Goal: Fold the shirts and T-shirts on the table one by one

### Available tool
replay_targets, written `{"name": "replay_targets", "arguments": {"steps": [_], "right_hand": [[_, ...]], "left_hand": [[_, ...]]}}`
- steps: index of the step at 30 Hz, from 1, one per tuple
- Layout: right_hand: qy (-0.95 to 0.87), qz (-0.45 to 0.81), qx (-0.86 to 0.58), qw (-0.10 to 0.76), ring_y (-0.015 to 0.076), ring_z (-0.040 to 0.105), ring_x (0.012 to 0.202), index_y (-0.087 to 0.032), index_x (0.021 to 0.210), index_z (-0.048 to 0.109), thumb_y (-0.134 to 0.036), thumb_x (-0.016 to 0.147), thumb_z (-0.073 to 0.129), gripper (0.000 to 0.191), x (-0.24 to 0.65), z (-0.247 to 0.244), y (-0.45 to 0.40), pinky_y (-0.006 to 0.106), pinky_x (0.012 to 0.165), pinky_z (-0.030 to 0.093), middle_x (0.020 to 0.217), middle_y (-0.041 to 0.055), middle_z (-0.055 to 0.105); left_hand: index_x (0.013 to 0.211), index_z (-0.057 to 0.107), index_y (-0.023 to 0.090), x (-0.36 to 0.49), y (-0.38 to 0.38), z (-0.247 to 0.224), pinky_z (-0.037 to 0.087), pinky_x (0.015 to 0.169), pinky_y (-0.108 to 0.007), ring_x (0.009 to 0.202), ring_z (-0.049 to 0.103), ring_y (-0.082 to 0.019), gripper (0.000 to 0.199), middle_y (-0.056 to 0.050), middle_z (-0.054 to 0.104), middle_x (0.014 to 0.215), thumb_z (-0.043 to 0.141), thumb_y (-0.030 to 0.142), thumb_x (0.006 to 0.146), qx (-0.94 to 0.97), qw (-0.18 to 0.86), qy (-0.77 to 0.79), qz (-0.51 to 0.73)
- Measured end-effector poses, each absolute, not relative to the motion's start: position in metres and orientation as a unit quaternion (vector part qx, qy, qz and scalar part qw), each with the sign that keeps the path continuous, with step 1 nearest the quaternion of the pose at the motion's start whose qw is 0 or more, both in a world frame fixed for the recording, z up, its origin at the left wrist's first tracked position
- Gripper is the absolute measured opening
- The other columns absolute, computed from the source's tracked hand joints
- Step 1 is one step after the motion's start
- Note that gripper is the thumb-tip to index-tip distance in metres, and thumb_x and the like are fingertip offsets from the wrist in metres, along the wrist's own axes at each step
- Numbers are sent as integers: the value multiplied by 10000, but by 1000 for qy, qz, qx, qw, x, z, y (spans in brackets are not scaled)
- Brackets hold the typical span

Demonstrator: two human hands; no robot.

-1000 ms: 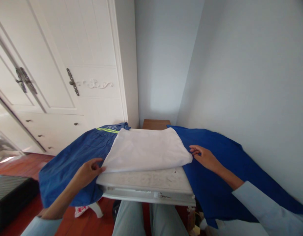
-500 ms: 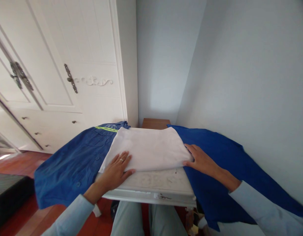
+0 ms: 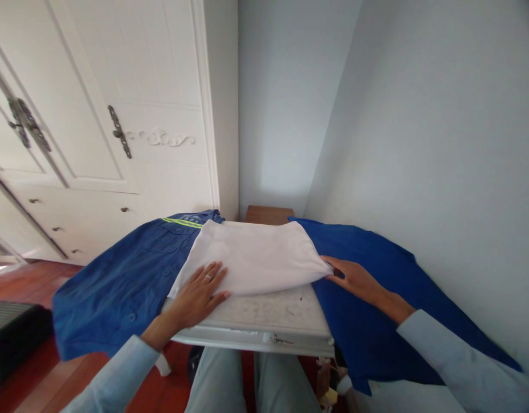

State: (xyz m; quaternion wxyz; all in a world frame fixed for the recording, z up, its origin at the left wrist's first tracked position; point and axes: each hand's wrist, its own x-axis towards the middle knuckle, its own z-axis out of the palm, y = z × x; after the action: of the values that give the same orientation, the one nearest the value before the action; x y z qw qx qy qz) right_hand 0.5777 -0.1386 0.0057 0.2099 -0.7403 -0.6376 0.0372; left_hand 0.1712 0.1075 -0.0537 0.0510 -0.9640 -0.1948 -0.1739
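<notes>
A folded white cloth (image 3: 259, 252) lies across the top of a small white table (image 3: 264, 314). My left hand (image 3: 199, 291) rests flat on the cloth's near left part, fingers stretched out, a ring on one finger. At the cloth's right corner, my right hand (image 3: 348, 276) pinches the fabric between thumb and fingers, drawing it into a point. To the left, a blue jacket (image 3: 130, 281) with buttons and a yellow-green stripe hangs over the table's side. A plain blue garment (image 3: 376, 298) drapes down on the right, partly behind my right forearm.
A white wardrobe (image 3: 161, 74) with dark metal handles stands at the back left. Behind the table is a brown wooden surface (image 3: 270, 215). A grey wall (image 3: 445, 126) rises on the right. A dark ribbed object (image 3: 17, 332) sits on the red wooden floor (image 3: 44, 390).
My right hand has closed on the cloth's right corner and bunched it, lifting the near right edge slightly. My left hand stays flat on the cloth. The view has shifted a little.
</notes>
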Motion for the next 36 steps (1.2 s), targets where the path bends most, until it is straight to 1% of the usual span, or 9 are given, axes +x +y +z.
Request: {"name": "replay_targets", "arguments": {"steps": [4,8,10,13,18,21,24,29,36], "right_hand": [[-684,-46,-708,169,287,682,991,-222,1310,626,-282,889,521,438,595,6,-143,465,937,513,1145,118,725],[-702,-68,-700,115,291,679,960,-201,1332,608,-231,889,480,461,597,6,-142,485,903,527,1063,129,732],[-695,-55,-707,119,284,678,945,-197,1364,579,-214,884,468,493,595,8,-143,482,896,532,1054,125,730],[-671,-67,-717,177,276,667,995,-213,1382,556,-205,893,439,503,585,15,-144,487,939,523,1064,111,720],[-686,-95,-682,236,297,607,1180,-223,1389,552,-310,977,420,441,536,30,-130,519,1045,471,1255,130,665],[-740,-65,-635,209,302,531,1299,-236,1444,502,-393,990,464,482,502,28,-106,520,1112,420,1405,130,581],[-796,-34,-584,154,317,436,1394,-186,1454,496,-485,977,503,563,485,14,-83,523,1149,377,1502,170,482],[-740,-18,-667,85,357,388,1427,-137,1405,557,-530,980,472,585,517,-16,-77,574,1165,322,1507,217,456],[-691,42,-714,106,315,321,1465,-233,1493,455,-567,993,378,607,578,-23,-112,586,1186,268,1580,134,362]], "left_hand": [[1495,431,178,171,108,-53,303,1192,-481,1459,343,-264,635,-129,398,1553,340,572,1005,-966,51,-193,-165],[1502,418,170,171,108,-53,293,1196,-481,1464,333,-263,644,-134,391,1558,347,572,1004,-966,55,-191,-163],[1506,410,174,171,107,-54,291,1197,-478,1466,329,-262,643,-133,382,1564,351,570,1004,-966,55,-192,-163],[1510,406,185,171,106,-54,296,1194,-487,1466,329,-267,643,-133,380,1564,353,575,1002,-966,51,-197,-162],[1512,401,181,172,105,-53,299,1193,-497,1465,330,-276,654,-138,384,1561,372,579,995,-965,49,-195,-169],[1512,403,189,171,104,-52,304,1191,-495,1461,339,-277,652,-135,391,1560,377,581,992,-965,50,-193,-173],[1513,403,188,171,104,-51,307,1189,-501,1459,344,-279,654,-143,393,1557,352,587,997,-966,52,-191,-168],[1514,398,187,172,101,-48,295,1194,-491,1462,340,-271,653,-142,401,1556,346,586,1000,-966,55,-197,-159],[1513,399,181,172,98,-48,285,1194,-493,1470,325,-275,654,-145,391,1563,329,585,1003,-966,45,-204,-154]]}}
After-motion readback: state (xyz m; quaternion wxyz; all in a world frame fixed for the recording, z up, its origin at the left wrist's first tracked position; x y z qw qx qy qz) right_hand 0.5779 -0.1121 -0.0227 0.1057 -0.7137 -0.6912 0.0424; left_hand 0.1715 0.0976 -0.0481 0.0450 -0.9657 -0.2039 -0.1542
